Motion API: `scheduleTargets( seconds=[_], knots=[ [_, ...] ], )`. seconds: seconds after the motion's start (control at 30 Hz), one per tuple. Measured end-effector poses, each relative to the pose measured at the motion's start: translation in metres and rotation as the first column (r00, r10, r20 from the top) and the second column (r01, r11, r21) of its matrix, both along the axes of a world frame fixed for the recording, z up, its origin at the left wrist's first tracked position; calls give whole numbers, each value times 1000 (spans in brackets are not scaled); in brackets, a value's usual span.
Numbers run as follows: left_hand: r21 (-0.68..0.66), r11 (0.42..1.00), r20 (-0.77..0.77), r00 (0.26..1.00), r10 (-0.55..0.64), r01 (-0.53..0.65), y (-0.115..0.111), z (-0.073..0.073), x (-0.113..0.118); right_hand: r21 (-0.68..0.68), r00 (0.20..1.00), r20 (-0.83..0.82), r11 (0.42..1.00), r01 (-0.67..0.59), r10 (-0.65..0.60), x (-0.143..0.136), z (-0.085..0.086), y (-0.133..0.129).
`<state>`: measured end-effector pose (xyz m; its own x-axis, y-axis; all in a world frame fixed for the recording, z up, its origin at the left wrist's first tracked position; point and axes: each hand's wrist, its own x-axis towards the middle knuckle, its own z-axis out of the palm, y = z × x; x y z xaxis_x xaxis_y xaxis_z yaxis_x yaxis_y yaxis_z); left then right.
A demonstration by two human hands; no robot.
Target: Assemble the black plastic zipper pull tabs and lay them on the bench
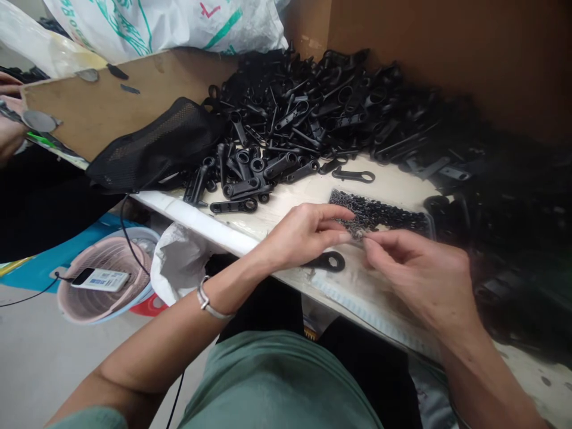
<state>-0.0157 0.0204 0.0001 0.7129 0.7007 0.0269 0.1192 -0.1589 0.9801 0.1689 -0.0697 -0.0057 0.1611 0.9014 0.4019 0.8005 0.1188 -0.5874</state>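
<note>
My left hand point(306, 235) reaches over the near left edge of a shallow clear tray point(431, 223) of small dark and metallic pieces point(384, 213). Its index finger is stretched out and stands apart from the thumb; I see nothing held in it. My right hand point(415, 268) is closed in a pinch at the tray's near edge, thumb against forefinger. What it pinches is too small to name. Just below my left hand lies a black ring-ended plastic part point(331, 261), partly covered by that hand.
A large heap of black ring-ended plastic parts point(313, 113) covers the table's back, with a black mesh bag point(156, 146) left of it. Below the table edge point(196, 217) are a white sack point(176, 262) and a pink basket point(84, 298). Another person's hand point(11, 128) shows far left.
</note>
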Motion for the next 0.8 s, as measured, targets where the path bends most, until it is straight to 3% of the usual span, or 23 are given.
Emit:
scheduleTargets(
  seconds=[0.03, 0.1, 0.17, 0.23, 0.4, 0.8],
  knots=[
    [129, 992, -77, 997, -5, 15, -2, 3, -8, -16, 1000, -15, 1000, 18, -18, 1, -1, -1],
    [380, 919, -294, 956, 18, 100, -8, 7, -23, -47, 998, -35, 998, 41, -43, 4, -5, -4],
    [507, 840, -445, 893, 62, 194, -16, 6, -33, -79, 998, -49, 996, 40, -44, 6, -9, -9],
    [531, 820, -493, 865, 94, 214, -24, 2, -38, -96, 998, -54, 995, 34, -40, 7, -13, -14],
    [517, 847, -471, 868, 158, 126, -39, -9, -36, -86, 999, -28, 996, 25, -28, 6, -16, -24],
    [513, 852, -483, 856, 182, 108, -42, -10, -35, 15, 988, 90, 991, -131, 130, -14, -22, -25]
  ],
)
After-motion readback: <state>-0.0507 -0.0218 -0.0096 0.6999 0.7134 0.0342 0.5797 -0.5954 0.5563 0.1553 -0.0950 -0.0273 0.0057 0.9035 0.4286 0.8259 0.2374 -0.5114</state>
